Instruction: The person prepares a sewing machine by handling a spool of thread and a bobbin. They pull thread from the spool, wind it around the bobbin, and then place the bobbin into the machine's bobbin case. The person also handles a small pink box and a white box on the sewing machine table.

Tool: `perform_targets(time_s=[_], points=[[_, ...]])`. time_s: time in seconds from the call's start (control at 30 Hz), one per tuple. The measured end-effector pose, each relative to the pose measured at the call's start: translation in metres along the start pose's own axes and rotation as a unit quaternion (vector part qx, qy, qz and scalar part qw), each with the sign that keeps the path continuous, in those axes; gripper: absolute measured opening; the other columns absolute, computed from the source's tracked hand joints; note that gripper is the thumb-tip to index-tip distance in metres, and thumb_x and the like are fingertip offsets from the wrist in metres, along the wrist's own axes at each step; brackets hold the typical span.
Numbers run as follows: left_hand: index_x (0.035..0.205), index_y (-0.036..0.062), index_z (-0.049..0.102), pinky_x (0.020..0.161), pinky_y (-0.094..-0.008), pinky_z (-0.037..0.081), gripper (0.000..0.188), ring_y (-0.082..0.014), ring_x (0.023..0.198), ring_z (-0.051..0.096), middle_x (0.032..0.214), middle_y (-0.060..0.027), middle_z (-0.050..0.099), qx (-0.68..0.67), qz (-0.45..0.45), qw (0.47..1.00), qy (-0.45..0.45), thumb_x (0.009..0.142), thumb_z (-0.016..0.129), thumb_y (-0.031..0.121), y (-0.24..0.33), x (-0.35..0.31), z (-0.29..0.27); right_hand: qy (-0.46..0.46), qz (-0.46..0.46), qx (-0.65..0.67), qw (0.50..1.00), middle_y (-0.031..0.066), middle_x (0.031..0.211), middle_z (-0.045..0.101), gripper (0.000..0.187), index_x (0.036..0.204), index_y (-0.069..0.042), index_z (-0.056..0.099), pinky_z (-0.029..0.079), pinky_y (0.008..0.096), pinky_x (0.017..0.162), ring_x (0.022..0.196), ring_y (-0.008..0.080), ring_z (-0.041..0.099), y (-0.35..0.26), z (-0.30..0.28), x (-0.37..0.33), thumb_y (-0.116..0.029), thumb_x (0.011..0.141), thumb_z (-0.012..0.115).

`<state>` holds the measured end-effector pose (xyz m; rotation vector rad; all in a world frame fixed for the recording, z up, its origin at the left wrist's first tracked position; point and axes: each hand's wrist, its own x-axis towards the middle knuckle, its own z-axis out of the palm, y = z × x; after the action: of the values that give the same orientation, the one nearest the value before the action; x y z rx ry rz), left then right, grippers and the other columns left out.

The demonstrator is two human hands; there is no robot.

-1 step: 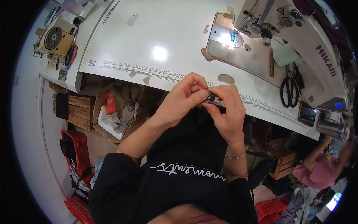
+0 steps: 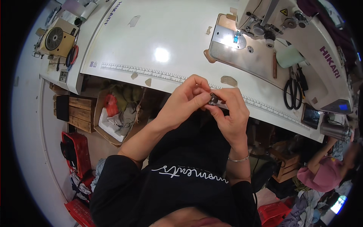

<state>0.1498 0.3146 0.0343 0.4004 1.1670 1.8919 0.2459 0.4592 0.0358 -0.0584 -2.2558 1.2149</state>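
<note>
In front of my body, near the table's front edge, both hands meet around a small round metal bobbin case point(image 2: 213, 99). My left hand point(image 2: 191, 96) pinches it from the left, thumb and fingertips pressed close together. From the other side my right hand point(image 2: 231, 108) grips it between thumb and curled index finger. Fingers cover part of the case, so its far side is hidden. Beyond the hands to the right stands a white sewing machine point(image 2: 321, 56), its lamp shining on the metal needle plate point(image 2: 227, 38).
A white table point(image 2: 151, 34) with a printed ruler strip carries fabric scraps point(image 2: 229, 80). Black scissors point(image 2: 293, 90), a screwdriver point(image 2: 301, 79) and a pale thread cone point(image 2: 289, 56) lie by the machine. A cardboard box point(image 2: 113, 138) sits below left; another person point(image 2: 321, 174) is at right.
The bobbin case has turned slightly between my fingers and shows more of its metal face. Both hands stay in nearly the same place.
</note>
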Motion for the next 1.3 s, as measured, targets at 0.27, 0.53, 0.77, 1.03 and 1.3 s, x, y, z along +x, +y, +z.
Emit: perform_targets(time_s=[0.27, 0.53, 0.77, 1.03, 1.3], points=[[0.115, 0.0002, 0.057, 0.076, -0.0256, 0.053, 0.018, -0.0099, 0.086, 0.064, 0.096, -0.0056, 0.066, 0.254, 0.052, 0.966, -0.02, 0.097, 0.058, 0.004, 0.005, -0.006, -0.003, -0.06, 0.016, -0.029, 0.998, 0.008, 0.086, 0.059, 0.031, 0.099, -0.003, 0.065, 0.048, 0.0375, 0.064, 0.075, 0.0259, 0.058, 0.0, -0.017, 0.003, -0.016, 0.075, 0.081], [0.104, 0.0018, 0.062, 0.063, -0.0303, 0.049, 0.017, -0.0276, 0.073, 0.064, 0.083, -0.0114, 0.062, 0.581, 0.27, 0.768, 0.015, 0.088, 0.062, 0.0, 0.001, -0.001, -0.001, -0.095, 0.031, -0.057, 0.993, 0.011, 0.084, 0.057, 0.027, 0.099, -0.002, 0.064, 0.047, 0.0393, 0.065, 0.074, 0.0293, 0.057, -0.005, -0.014, 0.003, -0.016, 0.08, 0.077], [0.09, 0.0012, 0.065, 0.066, -0.0308, 0.049, 0.016, -0.0234, 0.075, 0.064, 0.083, -0.0111, 0.064, 0.371, 0.269, 0.884, -0.091, 0.086, 0.052, -0.007, 0.019, 0.002, -0.012, -0.133, 0.071, 0.042, 0.988, 0.0085, 0.08, 0.061, 0.01, 0.091, -0.001, 0.068, 0.047, 0.0329, 0.064, 0.072, 0.0227, 0.059, 0.001, -0.03, 0.013, -0.003, 0.082, 0.072], [0.099, -0.0014, 0.067, 0.076, -0.0302, 0.051, 0.019, -0.0201, 0.086, 0.065, 0.096, -0.011, 0.069, 0.133, 0.083, 0.918, -0.364, 0.1, 0.054, 0.012, -0.004, -0.012, -0.035, -0.056, 0.136, -0.035, 0.989, 0.0089, 0.083, 0.063, 0.012, 0.096, -0.001, 0.067, 0.048, 0.0312, 0.063, 0.07, 0.021, 0.061, 0.009, -0.04, 0.011, 0.003, 0.084, 0.067], [0.112, -0.0004, 0.061, 0.088, -0.0316, 0.052, 0.02, -0.0201, 0.099, 0.061, 0.103, -0.0099, 0.065, -0.065, -0.05, 0.986, 0.148, 0.1, 0.053, 0.012, -0.133, 0.033, -0.14, 0.155, 0.051, -0.336, 0.927, 0.0119, 0.086, 0.062, 0.01, 0.094, 0.0, 0.067, 0.046, 0.0385, 0.071, 0.078, 0.0297, 0.057, 0.056, -0.062, -0.016, 0.004, 0.084, 0.064]])
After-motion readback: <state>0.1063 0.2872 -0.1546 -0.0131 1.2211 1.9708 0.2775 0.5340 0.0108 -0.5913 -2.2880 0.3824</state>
